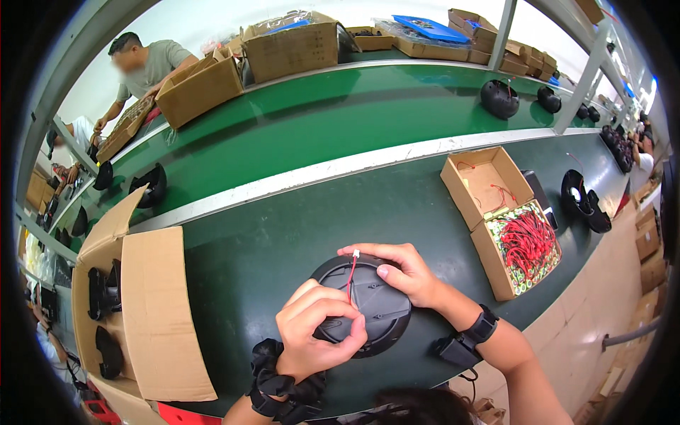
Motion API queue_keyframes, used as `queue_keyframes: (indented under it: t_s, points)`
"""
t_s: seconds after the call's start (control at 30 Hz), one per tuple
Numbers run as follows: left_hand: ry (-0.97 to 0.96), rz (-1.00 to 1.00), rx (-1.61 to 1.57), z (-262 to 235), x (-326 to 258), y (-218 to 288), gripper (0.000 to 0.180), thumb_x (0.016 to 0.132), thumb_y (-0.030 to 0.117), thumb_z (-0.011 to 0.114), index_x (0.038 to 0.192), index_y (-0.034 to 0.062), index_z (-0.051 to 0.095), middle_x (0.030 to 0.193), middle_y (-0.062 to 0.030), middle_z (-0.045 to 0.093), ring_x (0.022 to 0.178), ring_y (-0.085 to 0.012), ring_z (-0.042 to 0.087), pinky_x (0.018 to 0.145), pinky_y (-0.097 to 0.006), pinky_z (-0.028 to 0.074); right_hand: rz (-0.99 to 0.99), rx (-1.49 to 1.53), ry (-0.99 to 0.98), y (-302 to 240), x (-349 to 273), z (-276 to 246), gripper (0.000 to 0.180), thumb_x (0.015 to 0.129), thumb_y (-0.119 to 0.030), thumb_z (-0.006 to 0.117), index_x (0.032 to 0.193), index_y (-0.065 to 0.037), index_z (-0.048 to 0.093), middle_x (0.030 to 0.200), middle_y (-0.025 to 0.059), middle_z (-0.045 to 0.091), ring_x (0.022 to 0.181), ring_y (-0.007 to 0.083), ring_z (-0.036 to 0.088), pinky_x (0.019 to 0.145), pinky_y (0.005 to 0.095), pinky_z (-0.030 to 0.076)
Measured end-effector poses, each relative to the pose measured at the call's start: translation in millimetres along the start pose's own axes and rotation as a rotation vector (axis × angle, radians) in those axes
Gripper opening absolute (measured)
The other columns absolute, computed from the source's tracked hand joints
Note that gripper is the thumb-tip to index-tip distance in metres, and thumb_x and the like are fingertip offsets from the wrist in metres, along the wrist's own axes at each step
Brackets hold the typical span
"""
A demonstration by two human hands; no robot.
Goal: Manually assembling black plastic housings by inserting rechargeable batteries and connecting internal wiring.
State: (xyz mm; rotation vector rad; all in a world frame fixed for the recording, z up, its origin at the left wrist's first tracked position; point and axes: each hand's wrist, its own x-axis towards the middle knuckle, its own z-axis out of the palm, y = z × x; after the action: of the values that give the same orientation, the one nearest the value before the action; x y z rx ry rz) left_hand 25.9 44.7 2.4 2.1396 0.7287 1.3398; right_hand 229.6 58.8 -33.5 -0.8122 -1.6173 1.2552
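Note:
A round black plastic housing [382,306] lies on the dark green bench in front of me. From its middle rises a thin red-and-black wire [352,273], with a small white connector [356,253] at its upper end, next to my right fingers. My right hand [407,275] grips the housing's far right rim, thumb on top and fingers along the far edge. My left hand [315,324] is over the housing's left part, fingers curled, thumb and index close together near the wire's lower end. What lies between these fingertips is too small to make out.
Right of the housing stand a cardboard box [525,244] of red-wired parts and a box [489,183] with few wires. An open carton [163,312] with black shells is at left. Beyond runs a green conveyor [340,106] carrying black shells [500,98]. A person [152,67] works far left.

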Motion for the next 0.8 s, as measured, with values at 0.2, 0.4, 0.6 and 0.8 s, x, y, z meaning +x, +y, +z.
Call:
queue_keyframes:
  t_s: [0.2, 0.4, 0.6, 0.8]
  points:
    - [-0.039, 0.007, -0.028, -3, 2, 1, 0.019, 0.059, 0.000, 0.074, 0.072, 0.0090, 0.063, 0.072, -0.0022, 0.065, 0.064, -0.0170, 0.060, 0.062, -0.027, 0.046, 0.029, 0.070, 0.134, -3, -9, 6, 0.042, 0.094, -0.023, 0.054, 0.127, 0.003, 0.049, 0.124, 0.0146, 0.056, 0.118, 0.0218, 0.053, 0.101, 0.0351, 0.040]
    - [-0.006, 0.017, -0.074, 0, -5, 2, 0.017, 0.062, -0.001, 0.075, 0.073, 0.0069, 0.064, 0.073, -0.0039, 0.065, 0.064, -0.0171, 0.060, 0.061, -0.027, 0.048, 0.075, 0.330, -0.073, 4, -14, 5, 0.060, 0.086, -0.015, 0.062, 0.136, 0.000, 0.033, 0.140, 0.0154, 0.040, 0.134, 0.0241, 0.035, 0.113, 0.0380, 0.023]
    - [0.007, 0.030, -0.115, 1, -7, 2, 0.019, 0.063, -0.002, 0.075, 0.075, 0.0062, 0.064, 0.075, -0.0046, 0.066, 0.065, -0.0176, 0.060, 0.060, -0.026, 0.048, 0.091, 0.239, -0.014, -5, -15, 5, 0.060, 0.082, -0.007, 0.065, 0.136, 0.002, 0.042, 0.138, 0.0165, 0.046, 0.131, 0.0249, 0.041, 0.112, 0.0374, 0.027]
    - [0.027, 0.035, -0.112, 1, -5, -1, 0.019, 0.063, -0.002, 0.075, 0.076, 0.0061, 0.064, 0.076, -0.0047, 0.066, 0.065, -0.0174, 0.059, 0.060, -0.026, 0.047, 0.106, 0.226, -0.055, -3, -11, -2, 0.062, 0.080, -0.006, 0.067, 0.136, 0.002, 0.042, 0.138, 0.0164, 0.046, 0.132, 0.0250, 0.040, 0.113, 0.0377, 0.027]
